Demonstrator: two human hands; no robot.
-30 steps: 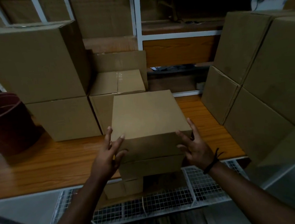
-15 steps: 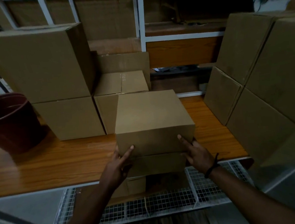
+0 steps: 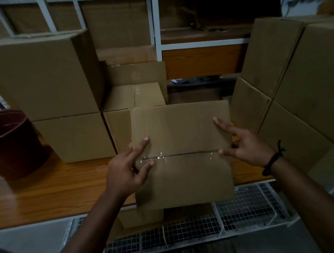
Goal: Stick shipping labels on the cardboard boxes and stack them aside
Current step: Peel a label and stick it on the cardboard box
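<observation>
I hold a small cardboard box tipped up above the front edge of the wooden table, its clear-taped seam face turned toward me. My left hand grips its left edge, with index finger and thumb lying on the taped face. At the right edge, my right hand grips the same way; a black cord circles that wrist. No label shows on the visible face. Another small box sits just below, partly hidden.
Large cardboard boxes are stacked at the back left, and more boxes lean at the right. A dark red bucket stands at the left on the table. A white wire basket runs along the table's front edge.
The box sat flat on the stack with my hands at its front corners. Now both hands have lifted it and tipped it up, so its taped face points at me.
</observation>
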